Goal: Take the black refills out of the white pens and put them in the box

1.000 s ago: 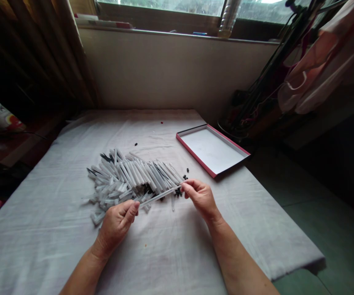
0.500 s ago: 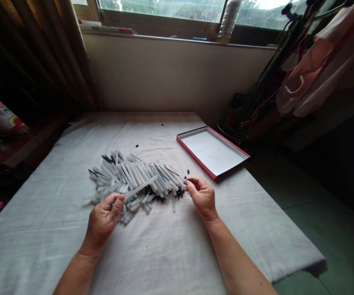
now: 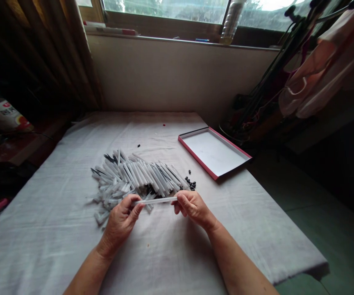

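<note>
My left hand (image 3: 124, 217) pinches the left end of a thin translucent plastic tube (image 3: 158, 200), which looks like a pen barrel. At the tube's other end, my right hand (image 3: 189, 207) is closed with thumb and fingertips on it. Whether a small part is also between those fingertips is hidden. The tube lies level between both hands, just in front of a pile of similar tubes (image 3: 140, 174) on the cloth. Some dark thin sticks (image 3: 111, 158) show among them. Several small black plugs (image 3: 192, 184) lie right of the pile, beyond my right hand.
A shallow red-edged box lid (image 3: 215, 150) with a white inside rests at the table's right edge. A white cloth (image 3: 241, 229) covers the table. One black plug (image 3: 139, 146) and a tiny red piece (image 3: 164, 125) lie farther back. A jar (image 3: 5, 110) stands at left.
My right hand has come back from the black plugs toward me and now meets the tube's right end. My left hand has moved right, and the tube has turned level.
</note>
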Demonstrator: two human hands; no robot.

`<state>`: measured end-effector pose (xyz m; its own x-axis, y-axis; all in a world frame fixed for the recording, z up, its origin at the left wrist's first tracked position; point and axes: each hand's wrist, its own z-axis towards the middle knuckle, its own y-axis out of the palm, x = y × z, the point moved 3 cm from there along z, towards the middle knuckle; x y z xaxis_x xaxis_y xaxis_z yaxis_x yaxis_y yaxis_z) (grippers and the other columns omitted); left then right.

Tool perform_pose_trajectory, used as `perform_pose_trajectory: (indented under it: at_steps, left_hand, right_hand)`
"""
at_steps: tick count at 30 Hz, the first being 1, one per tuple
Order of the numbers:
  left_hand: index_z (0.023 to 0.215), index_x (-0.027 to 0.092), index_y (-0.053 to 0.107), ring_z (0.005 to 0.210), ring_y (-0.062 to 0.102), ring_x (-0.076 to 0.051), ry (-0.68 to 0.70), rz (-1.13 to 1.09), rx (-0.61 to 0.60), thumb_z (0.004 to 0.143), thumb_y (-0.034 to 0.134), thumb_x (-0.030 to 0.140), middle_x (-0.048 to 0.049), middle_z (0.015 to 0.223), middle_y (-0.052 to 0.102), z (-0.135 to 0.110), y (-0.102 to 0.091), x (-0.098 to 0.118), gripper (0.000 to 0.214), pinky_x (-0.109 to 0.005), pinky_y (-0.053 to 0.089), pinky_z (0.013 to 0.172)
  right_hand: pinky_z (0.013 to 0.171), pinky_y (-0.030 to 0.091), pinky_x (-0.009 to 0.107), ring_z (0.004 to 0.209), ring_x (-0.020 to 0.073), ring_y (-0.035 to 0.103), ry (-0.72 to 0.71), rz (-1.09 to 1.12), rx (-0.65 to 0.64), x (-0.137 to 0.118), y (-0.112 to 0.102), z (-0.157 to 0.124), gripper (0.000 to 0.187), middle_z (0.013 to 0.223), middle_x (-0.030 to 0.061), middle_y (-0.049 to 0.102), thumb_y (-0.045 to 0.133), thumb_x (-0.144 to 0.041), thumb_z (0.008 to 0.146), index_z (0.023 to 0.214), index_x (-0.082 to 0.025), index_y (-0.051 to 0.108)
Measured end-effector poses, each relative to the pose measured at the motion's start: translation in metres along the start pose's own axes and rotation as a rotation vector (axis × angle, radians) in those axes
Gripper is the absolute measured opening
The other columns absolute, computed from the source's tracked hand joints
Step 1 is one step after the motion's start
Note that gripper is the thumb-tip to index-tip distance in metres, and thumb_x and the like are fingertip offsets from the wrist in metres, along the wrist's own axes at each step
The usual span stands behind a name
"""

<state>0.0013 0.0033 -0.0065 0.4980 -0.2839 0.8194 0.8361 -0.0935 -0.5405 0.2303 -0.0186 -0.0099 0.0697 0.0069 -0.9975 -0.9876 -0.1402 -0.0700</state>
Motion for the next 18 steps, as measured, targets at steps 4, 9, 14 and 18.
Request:
perform_pose_trajectory:
  at_steps: [4, 9, 14, 18]
  left_hand:
    - [0.085, 0.019, 0.061, 0.054, 0.053, -0.014, 0.016, 0.036, 0.001, 0.086, 0.053, 0.048, 0.0026, 0.058, 0.055, 0.002, -0.004, 0.000, 0.030, -0.023, 0.042, 0.054]
    - [0.064, 0.019, 0.055, 0.051, 0.046, -0.011, 0.043, -0.035, -0.225, 0.087, 0.049, 0.053, 0.0025, 0.055, 0.050, 0.002, -0.007, 0.000, 0.041, -0.022, 0.038, 0.051]
    - [0.053, 0.022, 0.035, 0.037, 0.028, -0.009, -0.206, -0.393, -0.067, 0.091, 0.039, 0.060, 0.0057, 0.043, 0.033, 0.011, -0.035, -0.021, 0.053, -0.023, 0.025, 0.037]
    - [0.061, 0.022, 0.046, 0.041, 0.040, -0.011, -0.174, -0.343, 0.255, 0.089, 0.045, 0.057, 0.0037, 0.050, 0.043, 0.019, -0.046, -0.023, 0.045, -0.023, 0.034, 0.040]
  right_hand:
    - [0.041, 0.031, 0.020, 0.038, 0.0065, 0.038, 0.067, 0.022, -0.052, -0.002, 0.005, 0.000, 0.057, 0.050, 0.0003, 0.061, 0.053, -0.069, 0.082, 0.069, -0.016, 0.066]
    - [0.044, 0.037, 0.020, 0.042, 0.0077, 0.047, -0.007, -0.054, -0.074, -0.008, 0.003, -0.001, 0.040, 0.054, -0.0006, 0.062, 0.058, -0.054, 0.087, 0.073, -0.016, 0.065]
    - [0.048, 0.044, 0.023, 0.048, 0.0101, 0.052, -0.253, -0.102, 0.215, -0.025, -0.032, -0.001, 0.031, 0.057, -0.0016, 0.060, 0.059, -0.047, 0.089, 0.082, -0.018, 0.066]
    - [0.054, 0.047, 0.026, 0.053, 0.0132, 0.056, -0.359, -0.314, 0.531, -0.030, -0.050, 0.007, 0.025, 0.061, -0.0001, 0.063, 0.058, -0.041, 0.091, 0.086, -0.019, 0.068]
